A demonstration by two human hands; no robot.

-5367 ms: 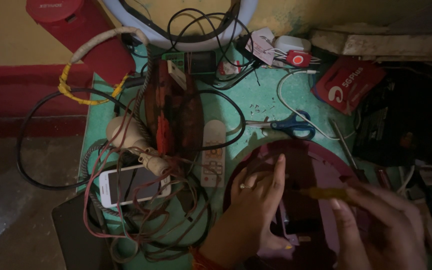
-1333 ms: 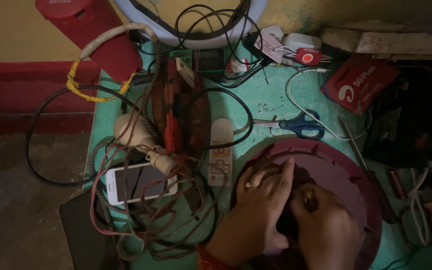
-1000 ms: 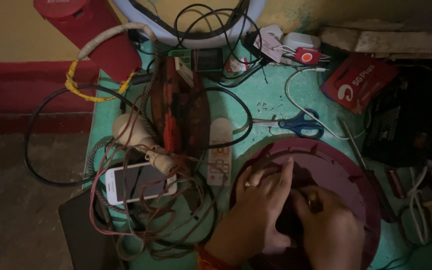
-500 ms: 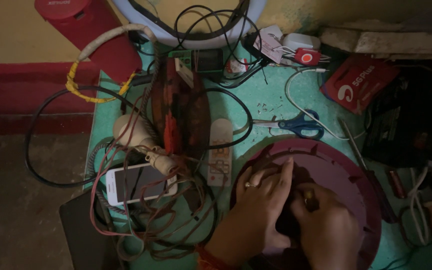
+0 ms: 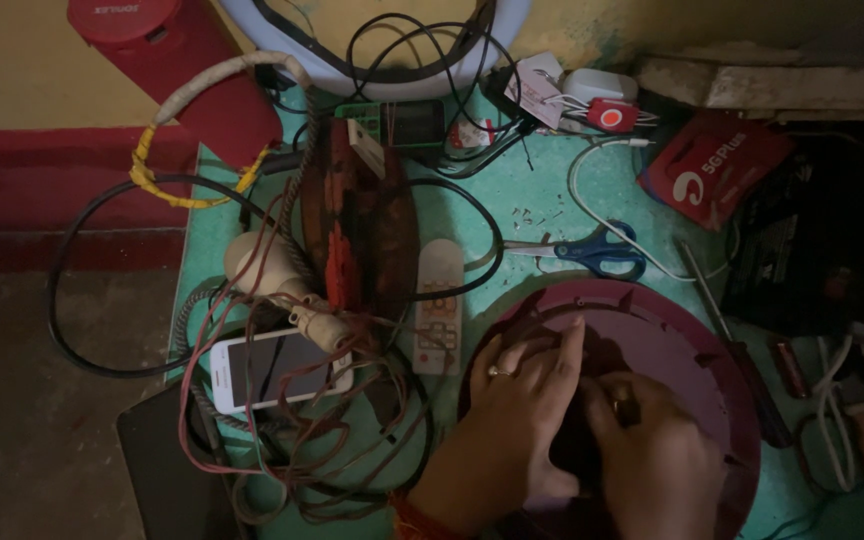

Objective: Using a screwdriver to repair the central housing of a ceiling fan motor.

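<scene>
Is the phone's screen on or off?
Off. The white phone lies face up under tangled wires, its screen dull grey, showing no picture.

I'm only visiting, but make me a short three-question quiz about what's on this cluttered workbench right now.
1. True or false: both hands rest inside the round maroon housing.
2. What colour are the scissors' handles?
3. What lies tangled over the white phone: A) thin wires, B) a cloth, C) tape?

Key:
1. True: the left hand and right hand meet in it.
2. Blue.
3. A.
</scene>
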